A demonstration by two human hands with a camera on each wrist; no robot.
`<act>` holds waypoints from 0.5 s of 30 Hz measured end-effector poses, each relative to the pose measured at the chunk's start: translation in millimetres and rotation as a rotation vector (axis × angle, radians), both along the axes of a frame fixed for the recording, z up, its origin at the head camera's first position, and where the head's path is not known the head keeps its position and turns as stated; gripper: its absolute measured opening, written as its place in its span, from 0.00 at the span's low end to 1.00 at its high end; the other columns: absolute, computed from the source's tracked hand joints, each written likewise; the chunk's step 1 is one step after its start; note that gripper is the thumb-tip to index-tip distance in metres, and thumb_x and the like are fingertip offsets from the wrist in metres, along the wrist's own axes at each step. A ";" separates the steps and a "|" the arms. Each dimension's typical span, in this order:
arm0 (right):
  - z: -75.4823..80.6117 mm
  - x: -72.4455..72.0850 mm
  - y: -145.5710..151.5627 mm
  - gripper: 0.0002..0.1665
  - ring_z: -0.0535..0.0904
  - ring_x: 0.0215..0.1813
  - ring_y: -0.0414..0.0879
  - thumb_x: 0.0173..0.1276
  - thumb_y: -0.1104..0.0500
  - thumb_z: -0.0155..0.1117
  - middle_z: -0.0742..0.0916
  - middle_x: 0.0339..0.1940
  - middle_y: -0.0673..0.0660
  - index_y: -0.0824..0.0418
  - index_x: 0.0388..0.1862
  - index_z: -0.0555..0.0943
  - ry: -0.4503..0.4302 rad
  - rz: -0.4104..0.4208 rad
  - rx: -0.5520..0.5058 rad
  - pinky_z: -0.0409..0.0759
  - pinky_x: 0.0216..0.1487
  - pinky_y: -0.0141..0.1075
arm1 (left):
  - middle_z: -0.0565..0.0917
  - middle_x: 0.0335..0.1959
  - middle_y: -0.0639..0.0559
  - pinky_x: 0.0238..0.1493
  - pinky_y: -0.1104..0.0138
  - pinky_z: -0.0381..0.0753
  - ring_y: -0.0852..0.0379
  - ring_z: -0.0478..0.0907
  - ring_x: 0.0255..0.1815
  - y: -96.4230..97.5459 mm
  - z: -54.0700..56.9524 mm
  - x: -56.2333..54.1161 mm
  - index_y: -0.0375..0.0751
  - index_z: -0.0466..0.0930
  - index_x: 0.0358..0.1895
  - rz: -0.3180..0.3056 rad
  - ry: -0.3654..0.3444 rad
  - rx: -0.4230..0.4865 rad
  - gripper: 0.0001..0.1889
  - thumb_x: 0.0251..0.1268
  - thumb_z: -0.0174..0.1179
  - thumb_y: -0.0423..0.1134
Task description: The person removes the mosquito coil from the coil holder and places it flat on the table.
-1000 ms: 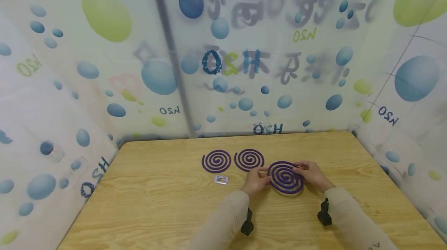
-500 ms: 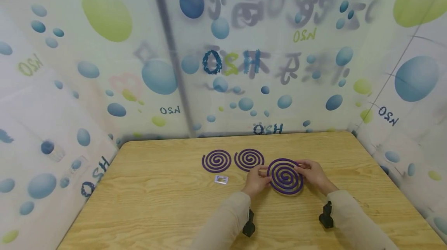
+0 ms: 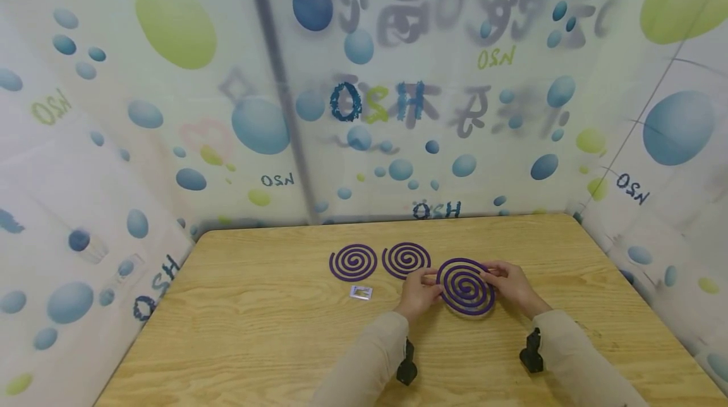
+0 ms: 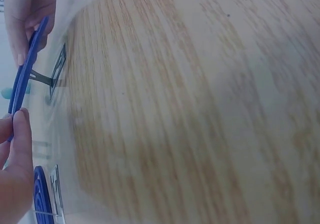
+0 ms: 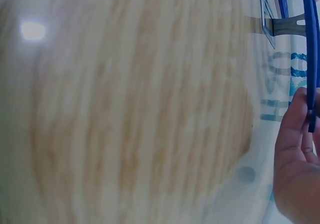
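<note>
A purple mosquito coil is held tilted above the table, edge-on in both wrist views. My left hand pinches its left edge between thumb and fingers. At its right edge, my right hand grips it the same way. Beneath the coil, a thin metal stand rises from the table to it; the coil hides this stand in the head view. Two more coils, a left one and a right one, lie flat further back. A small flat metal stand lies in front of the left one.
The wooden table reaches back to a patterned curtain, which also hangs along both sides. Black wrist mounts, left and right, hang below the sleeves.
Over the last second the coil's far edge has risen slightly and the coil has shifted a touch. Both hands keep their grip; in the last half second almost nothing has moved.
</note>
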State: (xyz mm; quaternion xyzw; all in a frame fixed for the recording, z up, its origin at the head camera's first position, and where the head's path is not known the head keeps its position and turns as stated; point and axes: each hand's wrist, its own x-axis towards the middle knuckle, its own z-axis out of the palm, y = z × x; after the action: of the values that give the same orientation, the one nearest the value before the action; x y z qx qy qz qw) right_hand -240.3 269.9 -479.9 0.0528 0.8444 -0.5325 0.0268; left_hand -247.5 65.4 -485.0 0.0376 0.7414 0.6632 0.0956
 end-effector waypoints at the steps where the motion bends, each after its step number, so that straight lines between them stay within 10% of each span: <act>1: -0.5 -0.3 0.3 0.22 0.77 0.34 0.44 0.64 0.61 0.55 0.80 0.38 0.63 0.74 0.53 0.69 -0.003 -0.001 -0.003 0.80 0.30 0.33 | 0.74 0.26 0.49 0.25 0.70 0.81 0.61 0.75 0.22 -0.1 -0.1 0.0 0.30 0.74 0.46 0.001 0.001 0.002 0.18 0.48 0.58 0.20; 15: 12.1 -2.7 3.5 0.23 0.76 0.33 0.39 0.66 0.60 0.52 0.80 0.38 0.59 0.74 0.56 0.67 -0.002 0.012 -0.066 0.79 0.32 0.32 | 0.75 0.28 0.49 0.27 0.70 0.81 0.61 0.74 0.23 0.1 3.2 -0.4 0.33 0.73 0.49 0.003 -0.037 0.046 0.19 0.50 0.58 0.22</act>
State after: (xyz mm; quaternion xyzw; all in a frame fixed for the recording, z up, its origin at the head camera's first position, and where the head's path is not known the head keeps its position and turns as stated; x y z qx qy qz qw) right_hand -243.0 273.4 -467.8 0.0472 0.8265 -0.5600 0.0325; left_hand -247.9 65.4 -481.8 0.0265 0.7239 0.6809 0.1075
